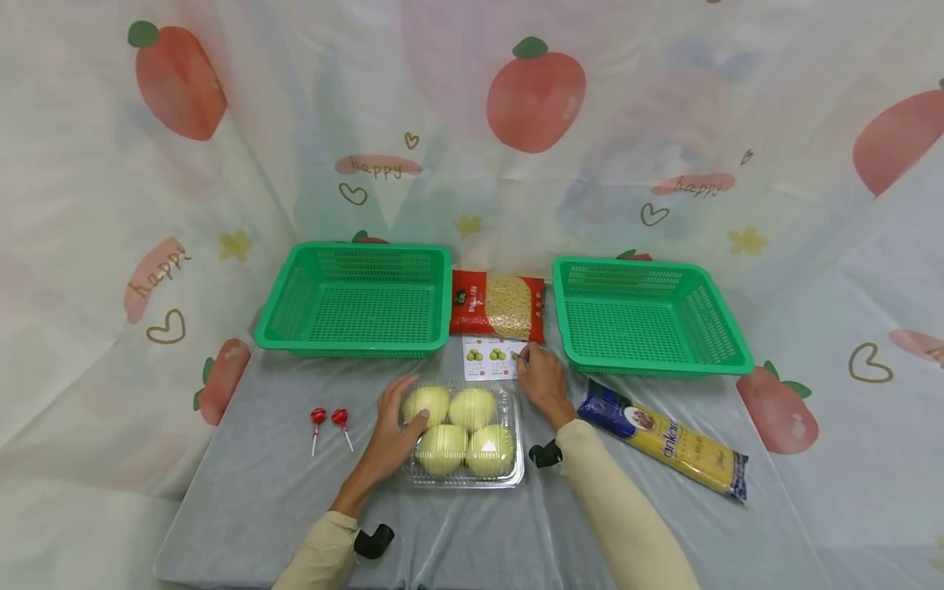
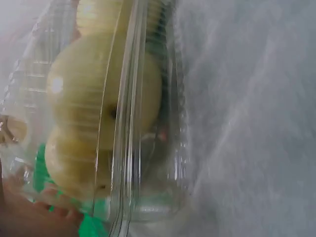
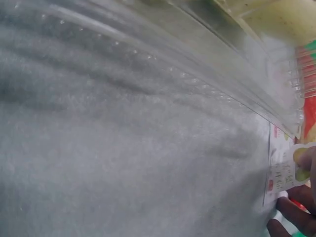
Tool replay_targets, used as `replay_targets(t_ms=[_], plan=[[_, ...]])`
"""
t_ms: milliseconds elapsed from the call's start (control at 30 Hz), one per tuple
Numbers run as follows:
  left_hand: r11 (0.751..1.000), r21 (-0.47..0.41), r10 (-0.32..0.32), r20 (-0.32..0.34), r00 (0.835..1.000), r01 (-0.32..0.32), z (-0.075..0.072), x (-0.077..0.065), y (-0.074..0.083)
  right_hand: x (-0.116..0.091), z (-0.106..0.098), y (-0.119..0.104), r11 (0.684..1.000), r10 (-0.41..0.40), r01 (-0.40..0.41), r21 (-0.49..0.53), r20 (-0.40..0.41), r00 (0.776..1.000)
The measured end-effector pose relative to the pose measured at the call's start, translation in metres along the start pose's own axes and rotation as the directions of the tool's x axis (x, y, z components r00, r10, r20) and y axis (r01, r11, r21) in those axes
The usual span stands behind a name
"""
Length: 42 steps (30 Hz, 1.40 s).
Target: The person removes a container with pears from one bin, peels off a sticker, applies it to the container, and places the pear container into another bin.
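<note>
A clear plastic clamshell box [image 1: 509,477] holds several round pale-yellow fruits [image 1: 472,410]. My left hand [image 1: 394,430] rests on the box's left side, its thumb over the lid and fingers extended along the edge. Behind the box lies a white sheet of fruit-picture stickers [image 1: 479,373]. My right hand [image 1: 543,377] is at the right end of this sheet. In the right wrist view, its thumb and finger pinch a small fruit sticker [image 3: 282,176], raised at the sheet's edge.
Green baskets stand at the back left [image 1: 354,348] and back right [image 1: 656,365], with a red bag of yellow pasta [image 1: 509,305] between them. A blue-and-yellow spaghetti packet [image 1: 664,442] lies to the right. Two red lollipops [image 1: 318,416] lie left of the box.
</note>
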<state>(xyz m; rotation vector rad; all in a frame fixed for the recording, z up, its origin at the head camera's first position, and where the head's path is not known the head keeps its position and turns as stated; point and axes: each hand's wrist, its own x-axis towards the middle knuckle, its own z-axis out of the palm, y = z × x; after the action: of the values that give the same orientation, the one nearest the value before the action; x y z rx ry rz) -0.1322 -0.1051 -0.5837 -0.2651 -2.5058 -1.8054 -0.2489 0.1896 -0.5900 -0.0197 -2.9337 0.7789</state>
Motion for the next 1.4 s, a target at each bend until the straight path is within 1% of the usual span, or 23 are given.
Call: replay_targets(t_ms=[67, 200, 333, 433, 533, 700, 867, 933, 1133, 1200, 1267, 1400], plan=[[1.0, -0.011, -0.003, -0.008, 1.0, 0.002, 0.002, 0.001, 0.0, 0.0, -0.001, -0.001, 1.0, -0.01, 0.011, -0.016, 0.006, 1.0], [0.998, -0.052, -0.031, -0.016, 0.999, 0.03, 0.003, 0.0, -0.007, -0.001, -0.001, -0.003, 0.999, -0.024, 0.025, -0.046, 0.02, 1.0], [0.994, -0.1, -0.053, -0.003, 0.999, 0.053, 0.001, -0.001, -0.012, 0.0, 0.0, -0.003, 0.997, -0.039, 0.04, -0.059, 0.024, 0.999], [0.992, -0.114, -0.054, 0.01, 0.998, 0.055, -0.001, -0.001, -0.012, 0.0, -0.001, -0.002, 0.997, -0.043, 0.045, -0.065, 0.031, 0.999], [0.991, -0.119, -0.054, 0.028, 0.998, 0.057, -0.002, -0.002, -0.012, -0.001, -0.002, -0.001, 0.998, -0.031, 0.034, -0.06, 0.04, 0.999], [0.993, -0.088, -0.076, 0.054, 0.996, 0.081, -0.005, -0.001, -0.01, -0.002, -0.004, 0.0, 0.999, -0.021, 0.024, -0.037, 0.07, 0.997], [0.996, -0.024, -0.084, 0.04, 0.996, 0.085, -0.008, 0.003, -0.003, -0.002, -0.005, 0.002, 0.999, -0.032, 0.033, -0.015, 0.094, 0.995], [0.997, -0.006, -0.075, 0.034, 0.997, 0.075, -0.006, 0.005, 0.0, -0.003, -0.006, 0.003, 0.999, -0.034, 0.036, -0.014, 0.099, 0.995], [0.998, 0.016, -0.055, 0.015, 0.998, 0.055, 0.001, 0.007, 0.0, -0.005, -0.01, 0.006, 0.999, -0.028, 0.03, -0.013, 0.12, 0.992], [0.999, 0.018, -0.051, 0.013, 0.999, 0.05, 0.002, 0.007, 0.0, -0.006, -0.011, 0.005, 0.999, -0.033, 0.033, 0.001, 0.115, 0.993], [0.999, 0.023, -0.044, 0.026, 0.999, 0.044, 0.002, 0.007, 0.0, -0.007, -0.013, 0.005, 0.999, -0.04, 0.038, 0.013, 0.105, 0.994], [0.999, 0.026, -0.021, 0.036, 0.999, 0.02, 0.001, 0.007, 0.0, -0.008, -0.018, -0.001, 0.997, -0.078, 0.078, 0.012, 0.045, 0.996]])
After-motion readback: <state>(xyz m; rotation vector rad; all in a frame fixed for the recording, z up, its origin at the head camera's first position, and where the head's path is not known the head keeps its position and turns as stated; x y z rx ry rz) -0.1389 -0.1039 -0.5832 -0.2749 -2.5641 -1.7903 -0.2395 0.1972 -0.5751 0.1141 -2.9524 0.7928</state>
